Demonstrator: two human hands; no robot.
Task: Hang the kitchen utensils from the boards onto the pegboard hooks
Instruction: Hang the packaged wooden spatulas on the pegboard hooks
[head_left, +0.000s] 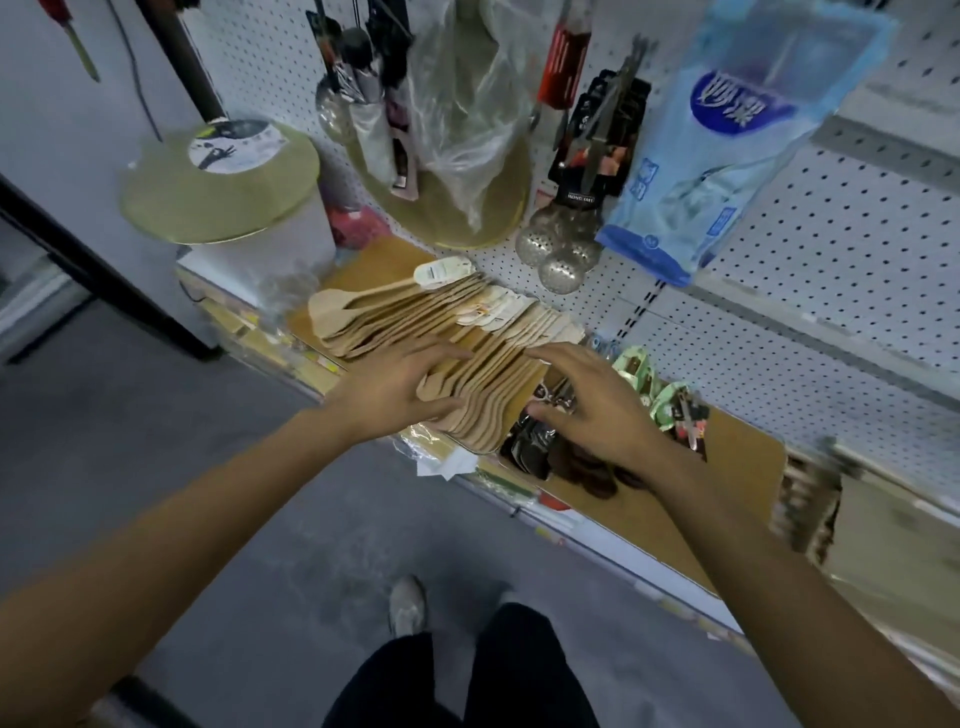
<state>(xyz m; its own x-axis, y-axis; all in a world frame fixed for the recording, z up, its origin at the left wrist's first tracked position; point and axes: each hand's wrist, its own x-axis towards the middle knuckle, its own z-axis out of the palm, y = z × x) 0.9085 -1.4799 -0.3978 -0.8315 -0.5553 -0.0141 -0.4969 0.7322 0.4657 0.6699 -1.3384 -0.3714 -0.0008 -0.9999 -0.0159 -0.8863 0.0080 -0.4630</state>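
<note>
While the person is leaning over the shelf, both hands are reaching onto a fanned stack of wooden spatulas (441, 332) lying on a brown board (363, 260) below the white pegboard (831, 218). The left hand (395, 387) is lying flat on the near end of the stack, its grip released, fingers straight and pressing on the wood. The right hand (592, 400) is spreading relaxed fingers, fingertips touching the stack's right edge, grasping nothing. Just beside the spatulas, dark packaged utensils (540, 447) are lying on a second board (737, 467). Perforated metal ladles (561, 249) and a blue packet (737, 130) are hanging on the pegboard above.
</note>
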